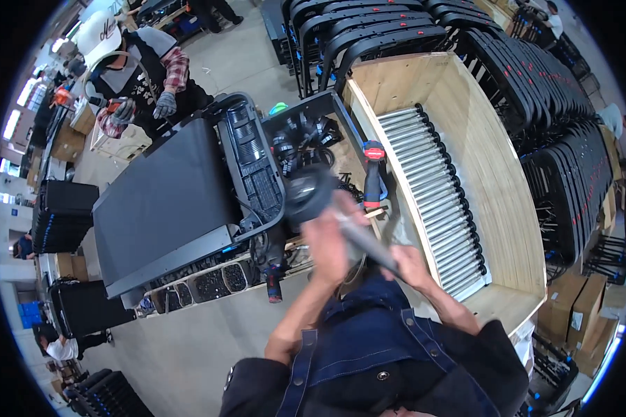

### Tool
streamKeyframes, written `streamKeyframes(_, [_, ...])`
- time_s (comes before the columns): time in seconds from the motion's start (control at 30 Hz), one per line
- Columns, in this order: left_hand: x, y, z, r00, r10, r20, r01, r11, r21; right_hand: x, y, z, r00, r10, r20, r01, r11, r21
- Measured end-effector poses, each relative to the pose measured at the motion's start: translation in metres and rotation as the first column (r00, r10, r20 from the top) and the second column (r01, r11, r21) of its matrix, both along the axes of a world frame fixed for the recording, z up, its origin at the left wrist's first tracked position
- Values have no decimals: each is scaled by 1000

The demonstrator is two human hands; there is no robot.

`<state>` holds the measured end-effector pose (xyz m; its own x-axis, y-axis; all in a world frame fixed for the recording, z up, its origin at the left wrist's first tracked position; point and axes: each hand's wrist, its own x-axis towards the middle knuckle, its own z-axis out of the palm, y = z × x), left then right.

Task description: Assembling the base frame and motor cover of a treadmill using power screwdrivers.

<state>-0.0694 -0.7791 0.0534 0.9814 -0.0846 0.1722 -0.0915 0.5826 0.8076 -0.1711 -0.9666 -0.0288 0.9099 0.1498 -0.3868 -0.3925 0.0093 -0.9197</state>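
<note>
I hold a long grey metal tube [358,240] with a dark round cap [307,191] at its far end, blurred by motion. My left hand [329,243] grips the tube near the cap end. My right hand [407,264] grips it lower down, close to my chest. The tube slants from the lower right up toward the treadmill [161,201] on the bench in front of me.
A wooden crate [497,181] on the right holds a row of grey tubes [435,194]. A red and black power drill [373,174] stands by the crate; another [274,281] hangs at the bench edge. Stacked black frames [563,118] fill the right. A gloved person [135,76] works opposite.
</note>
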Motion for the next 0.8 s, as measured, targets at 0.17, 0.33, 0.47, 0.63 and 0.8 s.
streamKeyframes(0.17, [-13,130,40,958,286,-21,-279,948,155,99,106,-20,830,475,294,-416,877,-242])
streamKeyframes(0.33, [1,181,40,975,162,-155,-101,935,341,254,103,-174,998,-64,19,66,994,-85])
streamKeyframes(0.47, [-3,189,-11,841,16,-541,152,952,265,341,106,-272,969,-228,99,237,727,-644])
streamKeyframes(0.63, [-4,177,-61,747,76,-661,88,973,212,372,115,-297,985,-158,65,157,686,-710])
streamKeyframes(0.8, [3,177,-88,708,111,-698,77,970,231,350,96,-260,972,152,181,64,567,-821])
